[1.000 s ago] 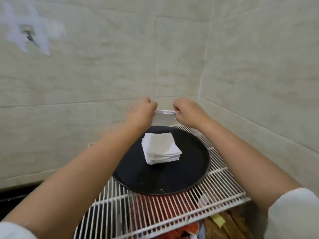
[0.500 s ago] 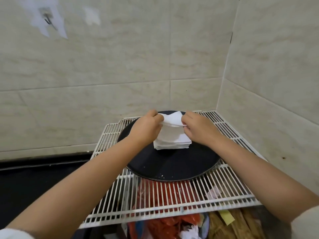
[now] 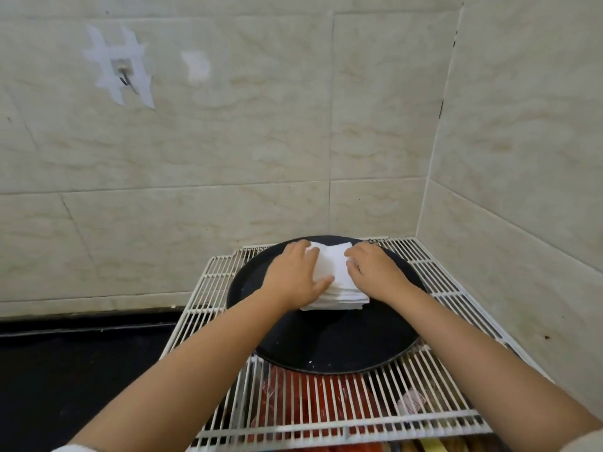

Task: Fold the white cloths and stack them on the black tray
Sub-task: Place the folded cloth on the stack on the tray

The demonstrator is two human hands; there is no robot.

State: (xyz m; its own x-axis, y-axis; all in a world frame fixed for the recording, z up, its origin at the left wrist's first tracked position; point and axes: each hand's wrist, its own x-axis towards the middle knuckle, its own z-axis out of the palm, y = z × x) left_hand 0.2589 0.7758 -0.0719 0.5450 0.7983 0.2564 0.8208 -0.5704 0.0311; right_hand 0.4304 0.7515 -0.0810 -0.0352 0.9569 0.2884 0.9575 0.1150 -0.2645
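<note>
A stack of folded white cloths [image 3: 333, 275] lies on the round black tray [image 3: 329, 344], toward its far half. My left hand [image 3: 293, 275] rests flat on the left side of the stack's top, fingers straight and thumb spread toward the middle. My right hand [image 3: 372, 272] presses on the right side of the top cloth, its fingers slightly bent. The stack's front edge shows several layers.
The tray sits on a white wire rack [image 3: 434, 285] in a tiled corner. Red bags [image 3: 313, 402] and other packets lie below the rack. A dark surface [image 3: 81, 370] spreads to the left. A taped hook [image 3: 125, 76] hangs on the back wall.
A folded cloth held between both hands above the tray came down onto the stack. Both hands now lie flat on top of it.
</note>
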